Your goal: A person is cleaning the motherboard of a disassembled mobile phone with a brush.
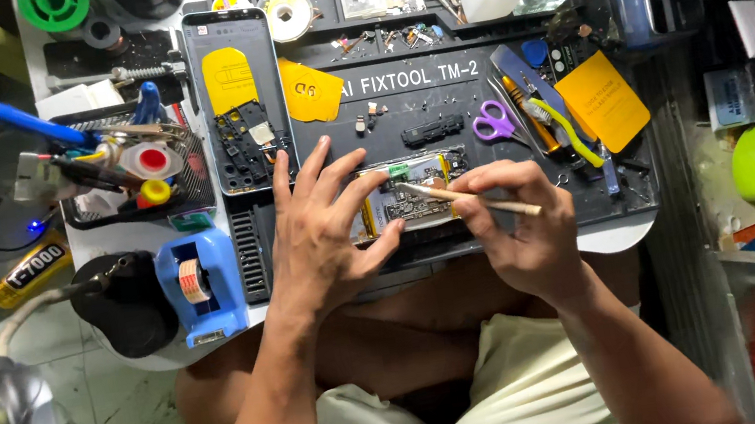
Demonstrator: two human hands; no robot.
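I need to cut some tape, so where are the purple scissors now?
In the head view, the purple scissors lie on the dark work mat, right of centre, just above the right hand and left of the orange card.

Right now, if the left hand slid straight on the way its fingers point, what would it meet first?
The left hand points up and right over the opened phone. Past the fingertips, the small black part on the dark work mat looks first, though depth is unclear.
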